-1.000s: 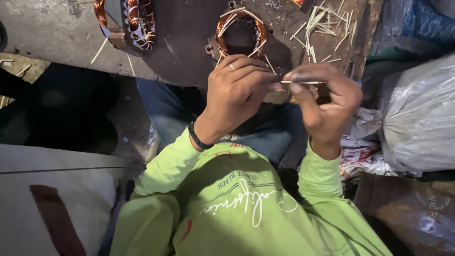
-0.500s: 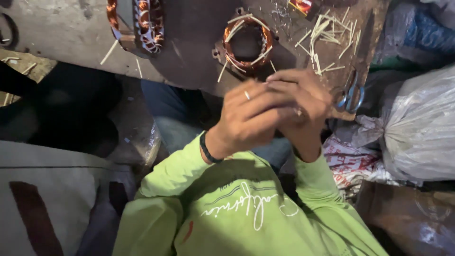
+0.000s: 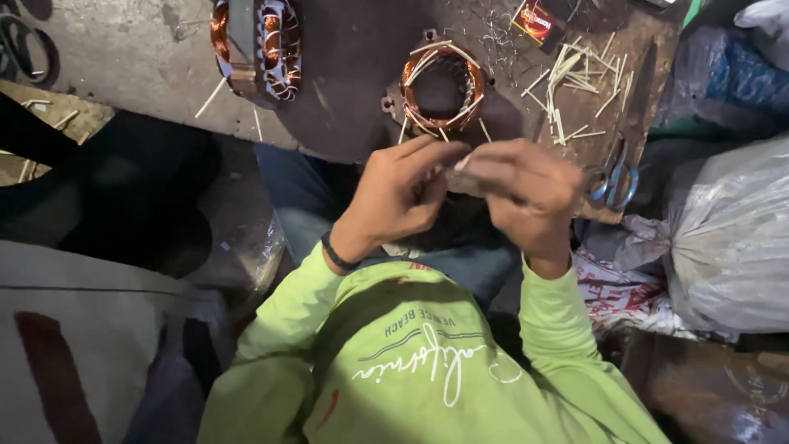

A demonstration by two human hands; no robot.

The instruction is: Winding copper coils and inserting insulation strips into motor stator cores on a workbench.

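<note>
Pinching a small pale strip (image 3: 460, 168) between them, the fingers (image 3: 436, 156) of the left hand (image 3: 394, 201) and those of the right hand (image 3: 526, 193) meet above the lap, at the near edge of a dark desk (image 3: 353, 74); the strip is blurred and mostly hidden, so its kind cannot be told. Both hands are curled closed around it, thumbs and forefingers pressed together. A black band (image 3: 335, 253) circles the left wrist, and lime-green sleeves (image 3: 288, 329) run back toward the camera.

Just beyond the hands, a motor stator (image 3: 442, 89) with copper windings lies flat on the desk, thin pale sticks poking out of its slots. Further left, a second copper-wound stator (image 3: 256, 48) stands on edge. Right of the flat stator, a scatter of loose pale sticks (image 3: 579, 90) covers the desk, with a small red-and-yellow box (image 3: 534, 20) near the far edge. Blue-handled scissors (image 3: 612, 177) rest at the right edge of the desk, just beside the right hand. A grey plastic sack (image 3: 731, 238) sits well to the right.
</note>
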